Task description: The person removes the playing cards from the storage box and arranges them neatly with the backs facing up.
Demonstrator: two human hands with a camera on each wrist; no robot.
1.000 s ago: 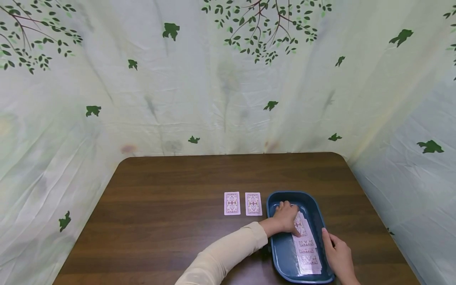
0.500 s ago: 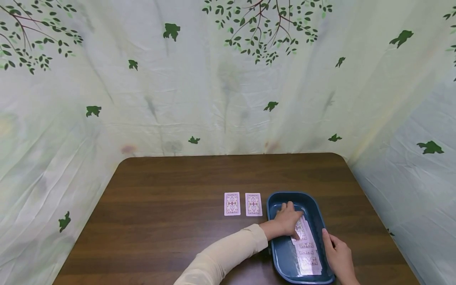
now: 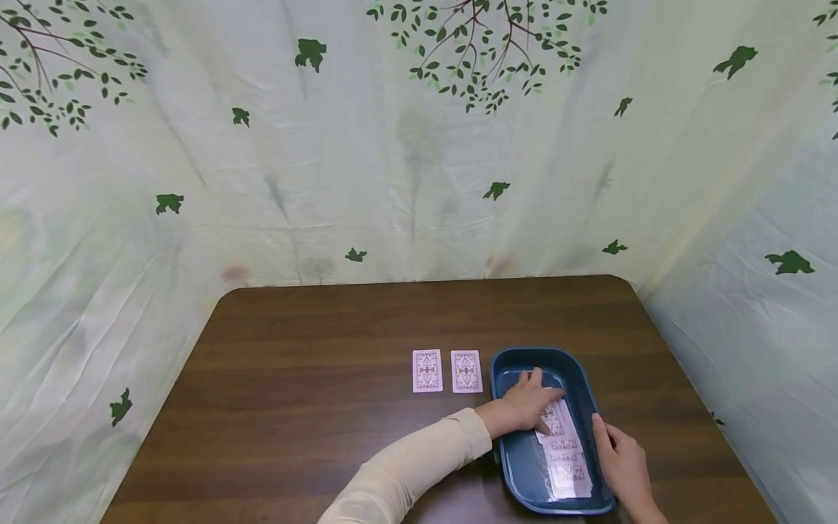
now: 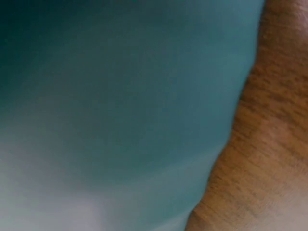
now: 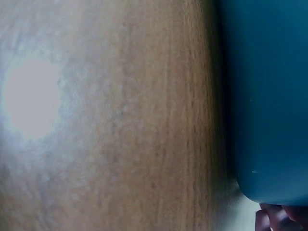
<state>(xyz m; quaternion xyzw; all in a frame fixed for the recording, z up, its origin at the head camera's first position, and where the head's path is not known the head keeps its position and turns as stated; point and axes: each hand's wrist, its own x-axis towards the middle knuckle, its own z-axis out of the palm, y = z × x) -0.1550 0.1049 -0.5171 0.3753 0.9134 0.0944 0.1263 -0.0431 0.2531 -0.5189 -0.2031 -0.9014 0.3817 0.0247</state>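
A blue tray stands on the table, with overlapping playing cards face down inside. My left hand reaches over its left rim, fingers spread, and rests at the far end of the cards, hiding part of them. At the right rim, my right hand grips the tray with the thumb along the edge; its other fingers are partly hidden. Fingertips show at the tray's lower corner in the right wrist view. A blurred teal surface fills most of the left wrist view.
Two face-down playing cards, a left one and a right one, lie side by side left of the tray. The brown wooden table has rounded far corners. Behind it hangs a pale curtain with leaf prints.
The left hand's fingers have spread and shifted slightly to the right over the cards. My right hand stays at the tray rim. The head view has tilted slightly.
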